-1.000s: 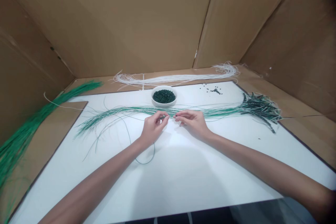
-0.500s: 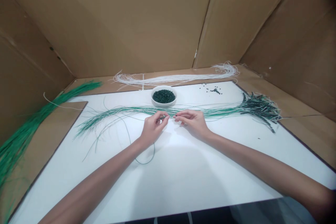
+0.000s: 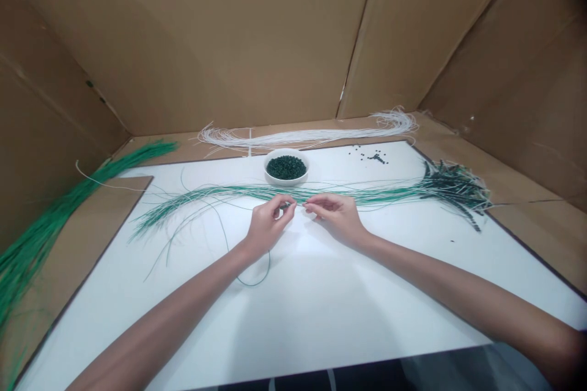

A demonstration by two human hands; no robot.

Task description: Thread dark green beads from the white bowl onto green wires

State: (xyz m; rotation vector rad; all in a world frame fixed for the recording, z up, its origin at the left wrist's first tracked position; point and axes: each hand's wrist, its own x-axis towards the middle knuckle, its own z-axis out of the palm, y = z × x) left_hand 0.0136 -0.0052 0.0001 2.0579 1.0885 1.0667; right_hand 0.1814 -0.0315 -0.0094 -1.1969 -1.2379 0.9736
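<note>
My left hand (image 3: pixel 270 220) is closed in a pinch on a thin green strand (image 3: pixel 254 285), which loops out below the wrist onto the board. Some small dark green beads show between its thumb and curled fingers. Just to the right, my right hand (image 3: pixel 337 214) pinches thumb against forefinger; whatever lies in its tips is too small to make out. Only a narrow gap parts the two sets of fingertips. Directly behind the hands runs a bundle of green and white strands (image 3: pixel 385 197), its right end thick with dark beads (image 3: pixel 452 186).
A white bowl (image 3: pixel 287 182) of dark green beads stands beyond the hands. Loose beads (image 3: pixel 376 159) lie scattered to its right. White strands (image 3: pixel 312 135) stretch along the back, and a green bundle (image 3: pixel 59 211) lies at left. Cardboard walls (image 3: pixel 229 43) enclose the white board (image 3: pixel 312 311).
Both hands stay almost in place. The right hand's fingers have drawn slightly closer together; the left still pinches the strand.
</note>
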